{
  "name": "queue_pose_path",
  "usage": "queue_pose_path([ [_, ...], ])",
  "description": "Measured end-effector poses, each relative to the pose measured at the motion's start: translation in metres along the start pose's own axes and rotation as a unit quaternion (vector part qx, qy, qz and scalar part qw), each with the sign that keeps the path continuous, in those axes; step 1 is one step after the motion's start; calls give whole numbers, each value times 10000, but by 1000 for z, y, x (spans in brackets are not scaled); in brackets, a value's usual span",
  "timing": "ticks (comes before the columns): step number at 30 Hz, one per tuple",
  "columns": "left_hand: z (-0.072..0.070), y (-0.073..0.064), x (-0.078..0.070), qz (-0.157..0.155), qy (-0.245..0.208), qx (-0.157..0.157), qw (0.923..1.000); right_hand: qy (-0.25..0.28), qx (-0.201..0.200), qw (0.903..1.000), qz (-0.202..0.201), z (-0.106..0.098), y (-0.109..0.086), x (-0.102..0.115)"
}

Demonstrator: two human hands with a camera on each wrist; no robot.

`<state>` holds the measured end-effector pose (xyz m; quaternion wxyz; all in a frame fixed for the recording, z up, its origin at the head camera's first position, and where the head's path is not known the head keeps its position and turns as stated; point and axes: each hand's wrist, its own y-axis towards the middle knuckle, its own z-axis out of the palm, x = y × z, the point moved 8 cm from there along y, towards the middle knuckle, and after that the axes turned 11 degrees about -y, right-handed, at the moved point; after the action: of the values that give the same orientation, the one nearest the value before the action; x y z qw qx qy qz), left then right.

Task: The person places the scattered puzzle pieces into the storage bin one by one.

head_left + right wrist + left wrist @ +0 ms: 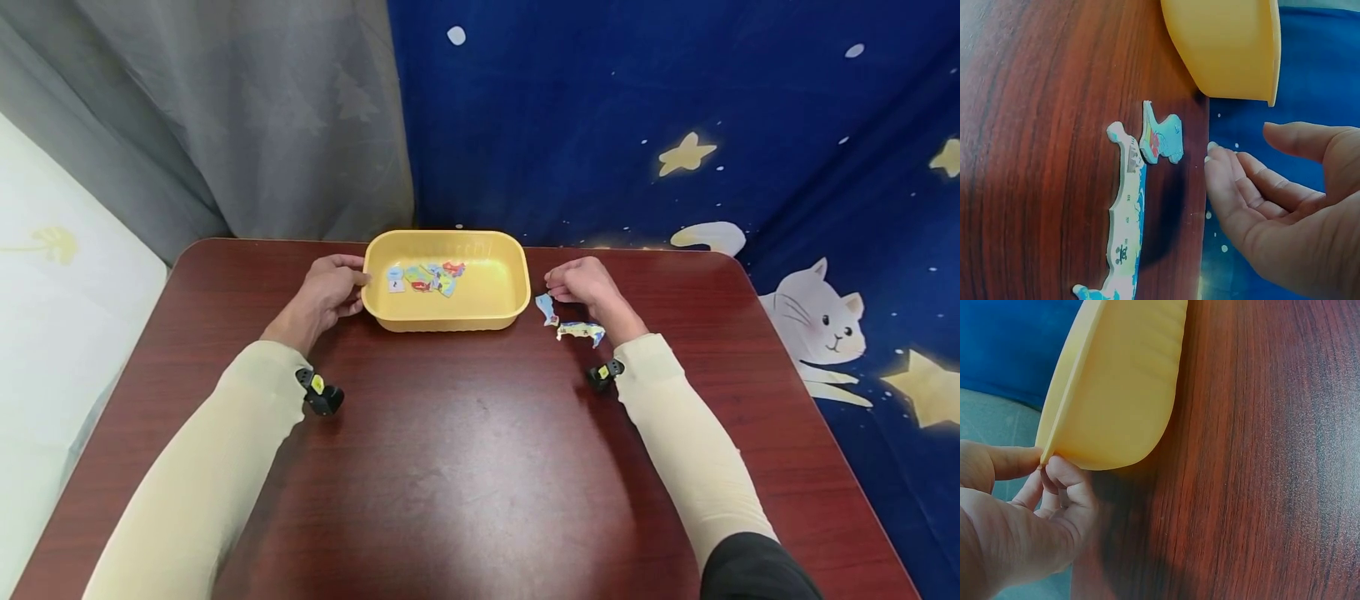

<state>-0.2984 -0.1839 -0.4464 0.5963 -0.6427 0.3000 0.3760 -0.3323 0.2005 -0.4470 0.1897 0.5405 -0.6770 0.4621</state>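
Yellow basin [491,287]: A person's left hand [327,292] pinches its rim at the left end; a sudden tug could tip it and slide the puzzle pieces [422,280] inside.
Right hand [581,283]: Poised beyond the basin's right end, thumb parted from loosely bent fingers, nothing held.
Blue piece [545,308]: On the table [450,433] beside the basin, perhaps thin enough to skid under fingertips.
Long pale piece [580,332]: Just beside it; a hurried grab could knock both.
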Motion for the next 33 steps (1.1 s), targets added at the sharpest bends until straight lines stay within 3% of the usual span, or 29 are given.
queue_pose_path([
  [10,-1,-2,1,41,0,72,10000,-679,-47,9976,81,8,2,-9],
  [17,-2,-2,3,25,17,74,10000,-1582,-289,9869,-128,7,8,-11],
  [24,-3,-3,1,37,86,77,9999,-1839,-333,9824,-66,10,5,-9],
  [27,-2,-2,0,53,52,94,9999,-2190,-453,9747,-42,12,4,-6],
  [33,0,0,0,38,-5,107,9999,-3039,-728,9499,-45,15,3,-2],
])
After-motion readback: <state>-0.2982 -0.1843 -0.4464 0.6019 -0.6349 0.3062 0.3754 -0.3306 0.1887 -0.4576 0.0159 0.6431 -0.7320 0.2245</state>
